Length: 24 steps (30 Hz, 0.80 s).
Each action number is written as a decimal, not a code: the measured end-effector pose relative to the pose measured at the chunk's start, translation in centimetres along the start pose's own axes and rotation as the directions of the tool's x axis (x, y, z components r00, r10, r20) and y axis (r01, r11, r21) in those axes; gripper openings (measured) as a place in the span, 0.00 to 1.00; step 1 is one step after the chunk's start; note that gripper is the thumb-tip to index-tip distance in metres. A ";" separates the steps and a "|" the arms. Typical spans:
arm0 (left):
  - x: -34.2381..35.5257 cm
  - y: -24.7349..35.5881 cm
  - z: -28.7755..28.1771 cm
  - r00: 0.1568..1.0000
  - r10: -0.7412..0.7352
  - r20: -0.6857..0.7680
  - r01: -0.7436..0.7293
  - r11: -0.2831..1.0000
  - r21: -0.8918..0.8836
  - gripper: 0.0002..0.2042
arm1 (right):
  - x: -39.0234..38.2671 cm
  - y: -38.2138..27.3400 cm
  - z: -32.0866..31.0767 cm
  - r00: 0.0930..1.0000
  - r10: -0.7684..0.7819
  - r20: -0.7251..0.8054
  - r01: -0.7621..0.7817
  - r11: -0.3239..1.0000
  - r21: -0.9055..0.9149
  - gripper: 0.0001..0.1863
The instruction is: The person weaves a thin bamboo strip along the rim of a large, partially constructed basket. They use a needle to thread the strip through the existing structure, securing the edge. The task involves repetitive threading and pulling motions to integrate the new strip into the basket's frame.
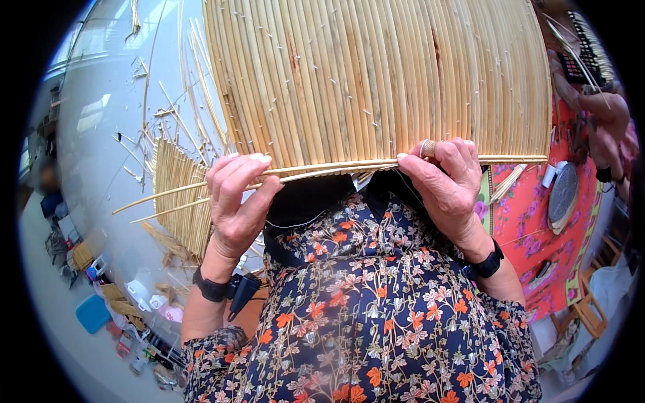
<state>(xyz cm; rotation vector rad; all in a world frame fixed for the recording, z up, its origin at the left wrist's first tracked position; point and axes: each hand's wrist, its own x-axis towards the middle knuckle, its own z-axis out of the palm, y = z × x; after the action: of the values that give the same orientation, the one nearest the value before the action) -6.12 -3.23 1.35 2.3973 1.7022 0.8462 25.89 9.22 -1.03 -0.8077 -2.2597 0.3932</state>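
A large panel of pale straw stalks (376, 74), laid side by side with small white stitch ends showing, reaches up from my hands. Along its near edge run two thin straw strips (316, 172), which spread apart at their left ends. My left hand (235, 201) pinches these strips between thumb and fingers near the panel's lower left corner. Further right, my right hand (443, 185) is closed at the panel's edge, thumb pressed on the strips. A tan thimble-like band (428, 149) sits on one of its fingers. Fine thread hangs below that thumb.
At left, a smaller straw panel (181, 201) and loose straw pieces (178, 117) lie on the pale table (107, 161). A red flowered cloth (531, 248) covers the right side, with a grey oval object (563, 195) on it. Another person's hand (605, 124) is at far right.
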 end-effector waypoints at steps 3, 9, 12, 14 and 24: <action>-0.1 -0.4 0.0 1.000 0.003 0.022 -0.003 1.000 -0.017 0.13 | 0.0 -0.1 -0.1 1.000 0.007 0.002 -0.007 1.000 -0.005 0.17; 0.3 -0.4 -0.2 0.997 0.007 0.079 -0.004 1.000 -0.029 0.11 | 0.2 -0.3 -0.1 1.000 0.014 -0.001 -0.014 1.000 0.002 0.17; 0.2 -0.5 0.1 0.996 0.017 0.090 -0.012 0.998 -0.055 0.12 | 0.2 -0.4 -0.1 1.000 0.015 -0.001 -0.015 1.000 0.003 0.17; 0.4 -0.3 0.2 0.997 0.021 0.078 -0.017 0.998 -0.061 0.14 | 0.3 -0.5 -0.2 1.000 0.022 0.009 -0.021 1.000 -0.001 0.17; 1.9 1.2 1.6 1.000 -0.009 0.013 0.009 0.999 -0.043 0.17 | 0.3 -0.8 0.1 1.000 0.027 0.001 -0.027 1.000 0.000 0.15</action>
<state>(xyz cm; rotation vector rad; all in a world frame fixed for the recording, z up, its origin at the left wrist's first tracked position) -3.92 -1.63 1.20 2.3604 1.6719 0.8556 25.30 8.79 -0.56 -0.8390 -2.2515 0.4061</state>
